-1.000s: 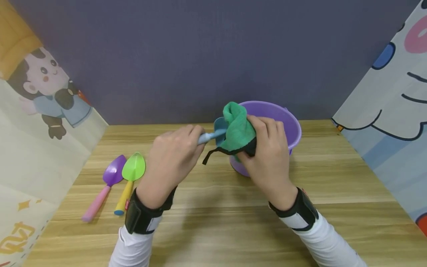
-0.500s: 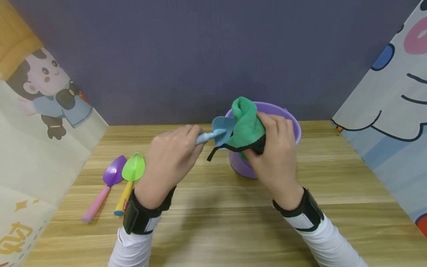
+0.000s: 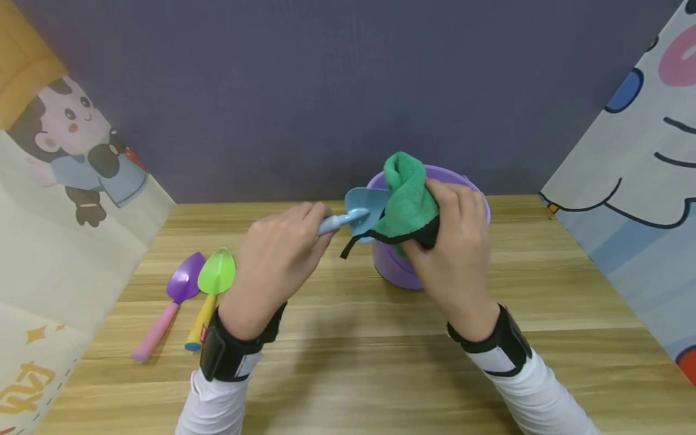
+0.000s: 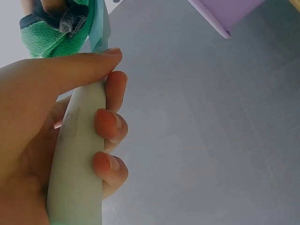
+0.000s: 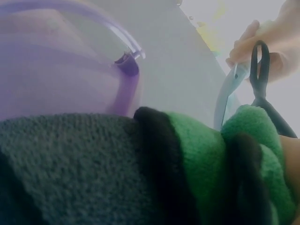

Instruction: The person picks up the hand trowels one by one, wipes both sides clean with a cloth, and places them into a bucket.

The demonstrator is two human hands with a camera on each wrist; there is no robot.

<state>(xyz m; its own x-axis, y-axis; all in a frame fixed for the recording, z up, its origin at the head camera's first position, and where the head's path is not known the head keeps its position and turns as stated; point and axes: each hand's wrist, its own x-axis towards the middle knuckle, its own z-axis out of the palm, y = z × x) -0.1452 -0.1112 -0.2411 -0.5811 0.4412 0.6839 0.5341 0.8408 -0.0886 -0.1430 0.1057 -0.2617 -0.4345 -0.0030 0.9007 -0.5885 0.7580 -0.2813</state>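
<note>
My left hand (image 3: 280, 254) grips the pale handle of a blue toy shovel (image 3: 365, 208); in the left wrist view the fingers curl round the handle (image 4: 77, 154). Bunched in my right hand (image 3: 457, 260) is a green cloth (image 3: 410, 199) with black trim and a hanging loop (image 3: 348, 246). The cloth lies against the shovel's blade and covers part of it. Both are held up in front of a purple bucket (image 3: 394, 269), whose rim and wall are partly hidden behind the cloth and right hand. The right wrist view shows the cloth's grey side (image 5: 75, 164) close up.
On the wooden table (image 3: 348, 374), at the left, lie a purple shovel (image 3: 185, 279) with a pink handle and a green shovel (image 3: 217, 272) with a yellow handle, side by side. A dark wall (image 3: 348, 96) stands behind, with printed panels on both sides.
My right hand has moved the cloth to the right and slightly up along the shovel's blade, so more of the blade shows. The left hand has stayed nearly still.
</note>
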